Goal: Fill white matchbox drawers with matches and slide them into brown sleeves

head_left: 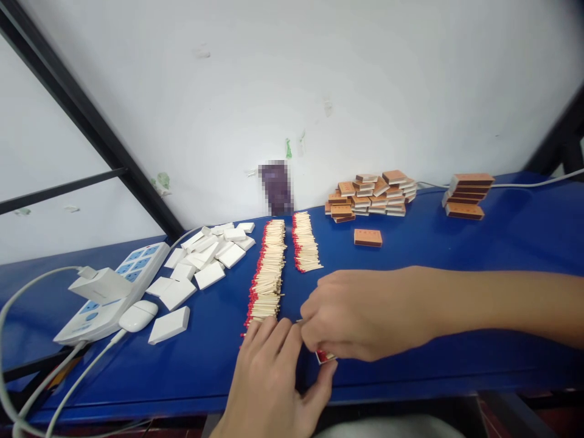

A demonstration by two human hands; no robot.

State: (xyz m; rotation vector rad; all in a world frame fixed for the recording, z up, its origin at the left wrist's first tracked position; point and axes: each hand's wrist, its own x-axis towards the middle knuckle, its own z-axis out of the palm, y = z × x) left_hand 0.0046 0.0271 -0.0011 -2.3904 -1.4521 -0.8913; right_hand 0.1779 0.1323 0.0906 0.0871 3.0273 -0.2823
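A small matchbox tray (pixel 325 358) with red-tipped matches in it sits near the table's front edge, mostly covered by my hands. My left hand (pixel 271 371) grips it, thumb against its near end and index finger by its far left side. Over the tray, my right hand (pixel 360 313) has its fingers curled together; whatever they pinch is hidden. A long row of matches (pixel 268 267) lies just beyond my left fingertips, red heads to the left. A shorter row of matches (pixel 305 242) lies to its right, beyond my right hand.
White cardboard trays (pixel 210 275) are heaped at left, beside a power strip (pixel 98 316) with a charger (pixel 104 286), cables and a white rounded case (pixel 138 315). Matchboxes are piled (pixel 376 193) at back right, with one single matchbox (pixel 367 237) in front and a stack (pixel 469 185) farther right.
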